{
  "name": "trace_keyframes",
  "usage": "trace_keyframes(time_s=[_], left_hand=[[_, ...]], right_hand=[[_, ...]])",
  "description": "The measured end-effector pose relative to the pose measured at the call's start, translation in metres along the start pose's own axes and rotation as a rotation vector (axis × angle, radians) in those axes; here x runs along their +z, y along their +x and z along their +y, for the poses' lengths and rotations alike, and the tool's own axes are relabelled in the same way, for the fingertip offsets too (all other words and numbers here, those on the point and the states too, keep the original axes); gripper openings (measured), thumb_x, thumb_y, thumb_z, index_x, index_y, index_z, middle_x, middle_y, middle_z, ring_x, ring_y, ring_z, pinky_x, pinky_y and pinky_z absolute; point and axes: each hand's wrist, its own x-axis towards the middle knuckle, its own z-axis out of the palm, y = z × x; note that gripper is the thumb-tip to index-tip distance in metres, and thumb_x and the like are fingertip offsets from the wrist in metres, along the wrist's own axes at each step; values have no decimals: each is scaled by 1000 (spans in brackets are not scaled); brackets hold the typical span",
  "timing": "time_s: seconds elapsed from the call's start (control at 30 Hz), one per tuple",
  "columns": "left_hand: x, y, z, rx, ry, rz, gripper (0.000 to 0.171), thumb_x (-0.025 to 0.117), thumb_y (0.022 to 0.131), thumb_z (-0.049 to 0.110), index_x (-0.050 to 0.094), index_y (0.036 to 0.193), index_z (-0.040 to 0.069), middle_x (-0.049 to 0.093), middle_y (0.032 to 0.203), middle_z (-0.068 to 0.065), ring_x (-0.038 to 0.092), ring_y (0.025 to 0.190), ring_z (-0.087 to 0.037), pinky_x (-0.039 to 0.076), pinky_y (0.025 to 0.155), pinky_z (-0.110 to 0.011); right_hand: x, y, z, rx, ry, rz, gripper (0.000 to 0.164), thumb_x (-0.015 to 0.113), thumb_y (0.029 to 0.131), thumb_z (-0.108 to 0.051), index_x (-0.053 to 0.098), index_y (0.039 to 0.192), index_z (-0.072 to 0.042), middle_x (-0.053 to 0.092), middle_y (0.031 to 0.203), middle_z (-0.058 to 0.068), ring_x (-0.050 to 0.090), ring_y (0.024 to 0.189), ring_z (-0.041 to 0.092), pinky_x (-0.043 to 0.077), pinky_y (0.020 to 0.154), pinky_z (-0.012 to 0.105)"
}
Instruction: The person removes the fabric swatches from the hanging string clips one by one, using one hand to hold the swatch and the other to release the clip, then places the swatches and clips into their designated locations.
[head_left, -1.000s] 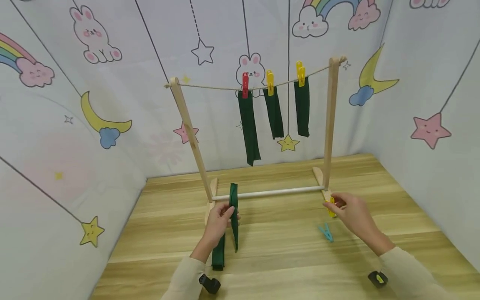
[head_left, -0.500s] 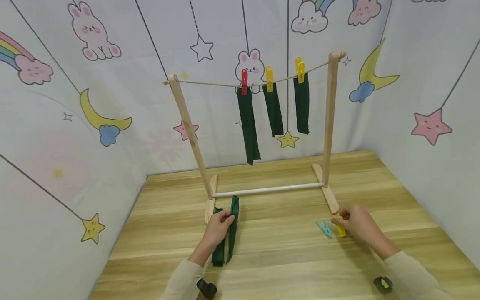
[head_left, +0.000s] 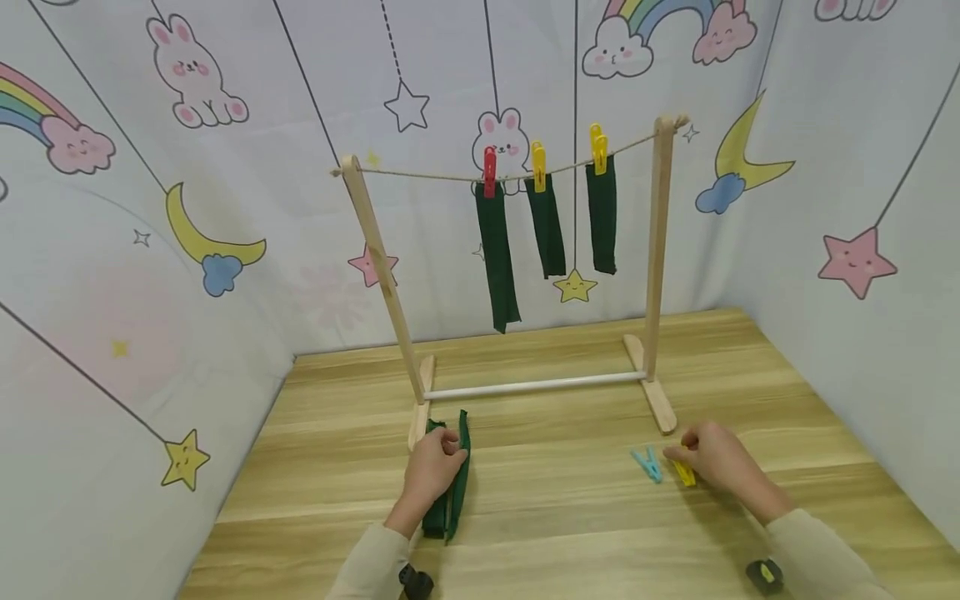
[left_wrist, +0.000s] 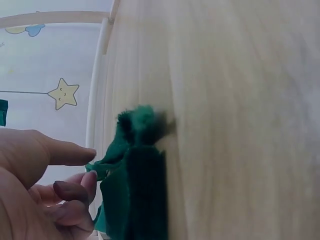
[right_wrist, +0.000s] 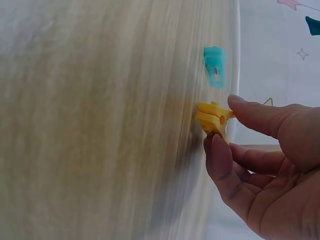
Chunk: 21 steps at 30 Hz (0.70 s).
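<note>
Green cloth (head_left: 461,492) pinched in my left hand (head_left: 431,473); yellow peg (head_left: 686,475) pinched near one end in my right hand (head_left: 717,460), probably for control

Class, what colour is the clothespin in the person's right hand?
Yellow; the clothespin shows best in the right wrist view.

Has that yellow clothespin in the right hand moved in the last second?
Yes: the yellow clothespin has moved down the head view, away from the stand's right foot, to beside the blue clothespin.
</note>
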Motion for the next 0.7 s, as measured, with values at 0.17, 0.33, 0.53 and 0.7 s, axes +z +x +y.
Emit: trace_keyframes(time_s=[0.17,0.33,0.53,0.7], left_hand=[[-2,-3,3,-3,141,-17,21,78,85,5,64,100,3,61,80,0,57,64,-15,46,51,-31],[-3,-6,7,4,189,-72,14,74,87,5,71,100,5,59,72,3,50,51,-11,40,42,-26],[-5,-6,7,-7,208,-114,11,72,89,7,75,98,3,65,76,0,55,52,-10,43,42,-27],[-7,-5,7,-16,221,-118,6,74,88,8,75,93,5,68,78,-1,58,57,-11,47,45,-30]], right_hand=[[1,-1,2,-16,-12,7,32,77,87,-19,70,88,12,70,86,22,66,79,31,56,69,47],[2,0,3,-5,-3,-2,36,77,88,-22,69,92,14,70,88,23,66,80,31,56,70,47],[4,-1,4,-7,2,8,37,78,88,-23,68,91,13,69,85,18,64,75,26,55,67,45],[6,-1,4,-11,-4,21,37,78,88,-24,68,89,11,68,82,14,61,72,22,54,65,42]])
